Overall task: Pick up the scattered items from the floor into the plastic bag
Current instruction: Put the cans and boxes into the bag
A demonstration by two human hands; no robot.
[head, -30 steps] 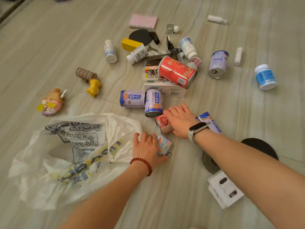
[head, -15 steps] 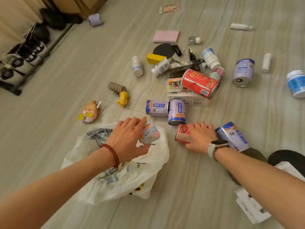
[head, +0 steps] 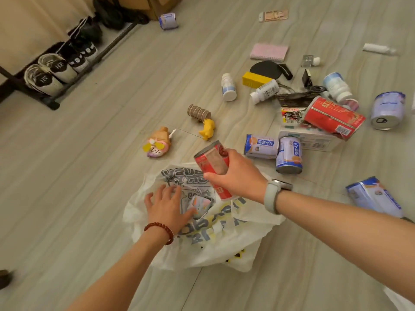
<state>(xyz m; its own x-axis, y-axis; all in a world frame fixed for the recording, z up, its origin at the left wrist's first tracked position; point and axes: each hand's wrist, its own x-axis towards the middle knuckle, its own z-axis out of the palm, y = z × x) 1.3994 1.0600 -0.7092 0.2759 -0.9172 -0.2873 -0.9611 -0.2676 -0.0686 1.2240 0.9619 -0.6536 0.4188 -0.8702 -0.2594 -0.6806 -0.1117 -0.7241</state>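
Lifted off the floor, red can (head: 211, 161) in right hand (head: 235, 176) hides bag (head: 224, 239) mouth; left hand (head: 166, 207) grips small can (head: 199, 206).

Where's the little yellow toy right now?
In the head view the yellow toy lies on the floor, left of the main pile, right beside the ribbed brown roll and beyond the plastic bag.

Pale wood-grain floor (head: 112, 135) carries a white printed plastic bag (head: 224, 239) at lower centre. Cans (head: 288, 154), bottles (head: 228, 87), a pink notebook (head: 269, 51) and small toys (head: 207, 129) lie scattered across the upper right; a shoe rack (head: 51, 72) stands upper left.
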